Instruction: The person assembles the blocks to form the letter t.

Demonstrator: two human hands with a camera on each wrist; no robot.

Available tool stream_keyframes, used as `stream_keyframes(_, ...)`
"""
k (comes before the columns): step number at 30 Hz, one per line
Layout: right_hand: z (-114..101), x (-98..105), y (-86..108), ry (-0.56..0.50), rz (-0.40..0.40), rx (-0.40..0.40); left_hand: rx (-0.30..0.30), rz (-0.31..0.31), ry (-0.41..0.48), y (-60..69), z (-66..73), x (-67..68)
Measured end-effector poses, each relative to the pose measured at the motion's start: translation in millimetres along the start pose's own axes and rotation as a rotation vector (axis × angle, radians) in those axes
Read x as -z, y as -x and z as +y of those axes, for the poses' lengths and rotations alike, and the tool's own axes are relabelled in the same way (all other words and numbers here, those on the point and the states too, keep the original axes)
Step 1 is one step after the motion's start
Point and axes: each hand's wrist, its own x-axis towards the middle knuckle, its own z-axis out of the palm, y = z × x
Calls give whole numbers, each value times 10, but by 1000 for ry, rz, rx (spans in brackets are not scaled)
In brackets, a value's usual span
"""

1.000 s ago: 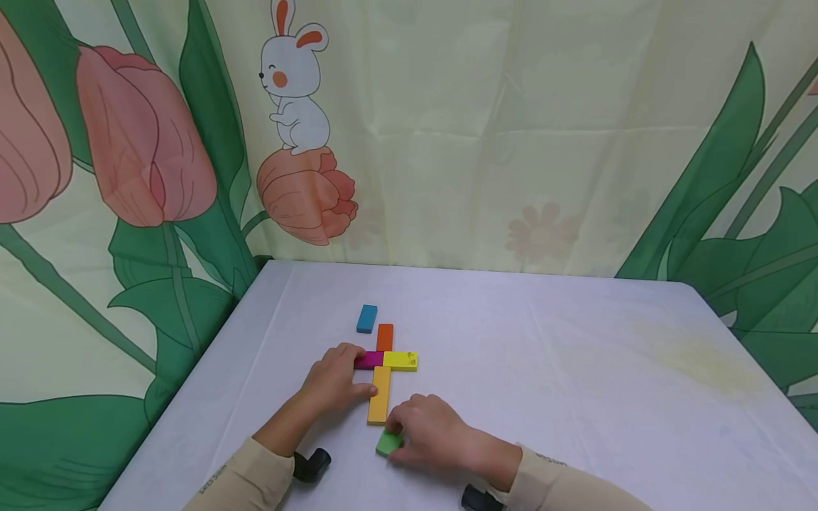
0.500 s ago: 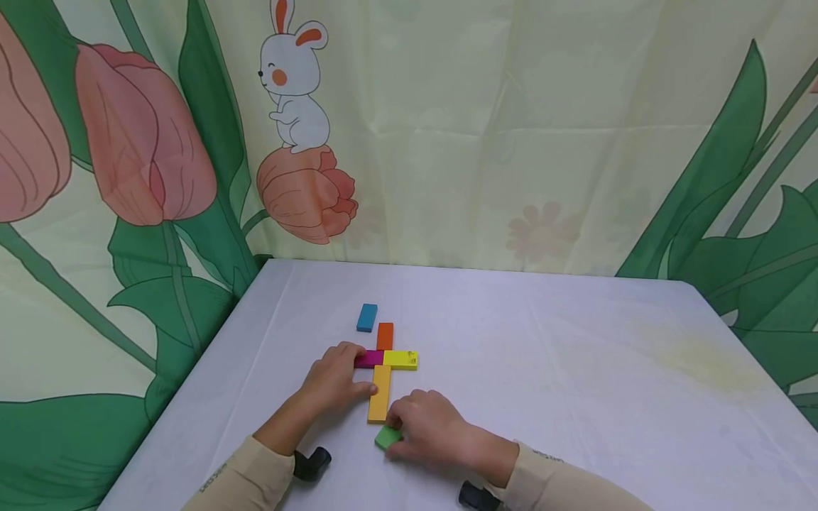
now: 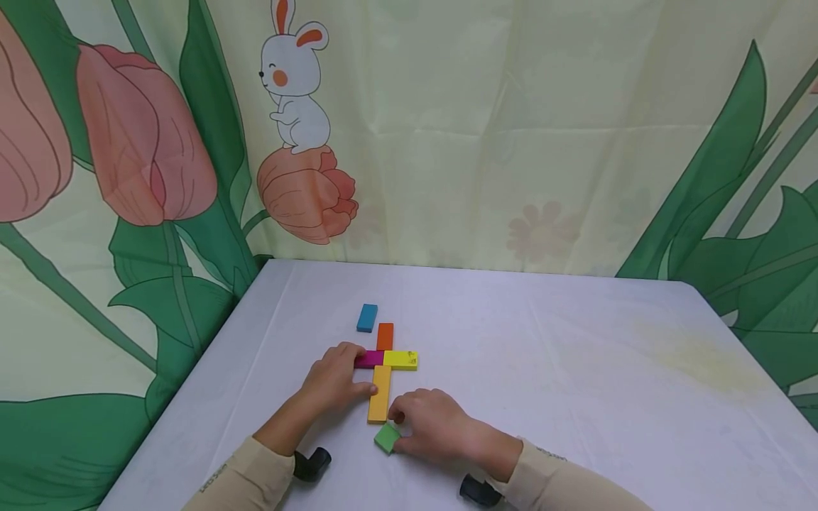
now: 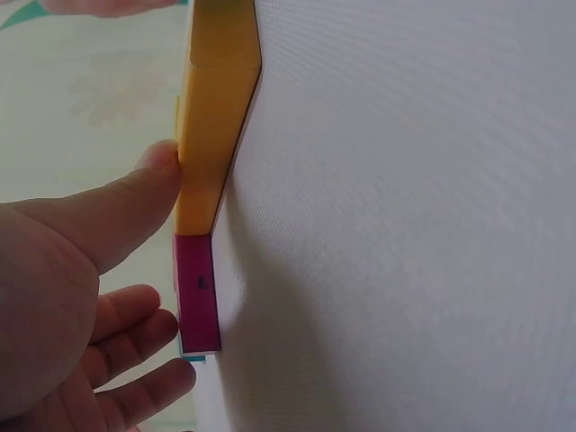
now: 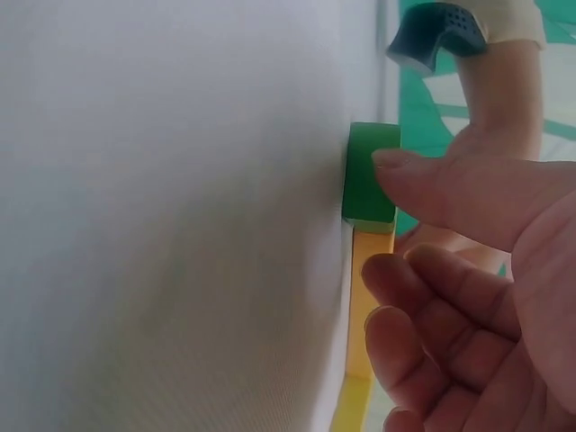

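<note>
Resting relaxed, left hand (image 3: 335,380) thumbs amber block (image 3: 381,399), fingers by purple block (image 3: 371,360), likely steadying both, while right hand (image 3: 433,426), fingers loose, has its thumb against the skewed green block (image 3: 386,438) at amber's near end.

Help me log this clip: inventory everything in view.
Blue block: 1, blue, farthest
Orange block: 1, orange, beyond magenta and yellow
Magenta block: 1, magenta, left of yellow
Yellow block: 1, yellow, right of magenta
Amber block: 1, amber, between yellow and green
Green block: 1, green, nearest
Table: 1, white, under blocks
Curtain: 1, cream, behind table
Rabbit print: 1, white, curtain's left
Tulip prints: 3 clear, pink, left
Leaf prints: several, green, both sides
Flower print: 1 clear, pink, lower curtain
Wrist pieces: 2, black, at cuffs
Sleeves: 2, beige, on forearms
Left hand: 1, bare, at magenta and amber
Right hand: 1, bare, thumb at green
</note>
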Motion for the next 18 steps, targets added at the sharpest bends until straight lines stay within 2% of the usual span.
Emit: stream_keyframes(18,-43,-27,-40,-10,14,-43,7,-3,-8,0,5,2)
